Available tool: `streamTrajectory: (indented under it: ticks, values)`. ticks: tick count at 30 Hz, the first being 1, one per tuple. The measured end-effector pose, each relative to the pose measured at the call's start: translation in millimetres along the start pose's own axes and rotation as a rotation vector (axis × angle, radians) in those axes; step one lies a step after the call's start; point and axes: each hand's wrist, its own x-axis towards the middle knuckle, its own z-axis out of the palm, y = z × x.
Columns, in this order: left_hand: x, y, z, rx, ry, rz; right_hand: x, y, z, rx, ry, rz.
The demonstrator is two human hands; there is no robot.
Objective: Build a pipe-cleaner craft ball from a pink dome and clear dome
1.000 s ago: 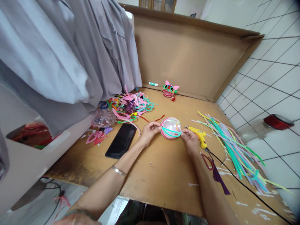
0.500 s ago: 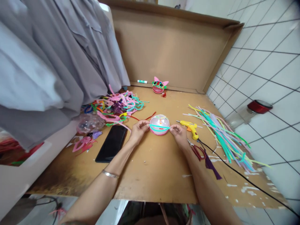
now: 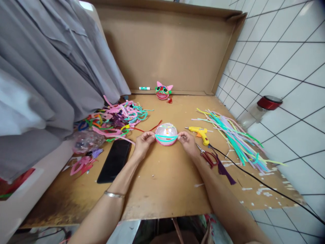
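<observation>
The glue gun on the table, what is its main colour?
The glue gun is yellow; head view.

Ball: clear glossy plastic seen.
Matt cardboard shown on panel, scuffed wood look on table, soft cloth on curtain, smooth plastic on glue gun, shiny metal on bracelet.

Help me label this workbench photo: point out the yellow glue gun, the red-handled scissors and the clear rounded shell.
Yellow glue gun [image 3: 199,130], head view: on its body.
Red-handled scissors [image 3: 202,153], head view: where the handles start.
Clear rounded shell [image 3: 166,132], head view: on its see-through middle.
</observation>
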Motion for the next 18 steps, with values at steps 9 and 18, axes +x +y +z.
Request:
streamTrajectory:
  ticks: [9, 18]
  values:
    - [1.2, -5.1, -0.1, 0.046, 0.023, 0.024, -4.8, -7.1, 5.0, -0.014, 0.07, -0.05]
    - [-6.0, 3.6, 8.5, -0.015, 0.046, -0.01, -6.6, -16.7, 6.5, -0.042, 0.075, -0.11]
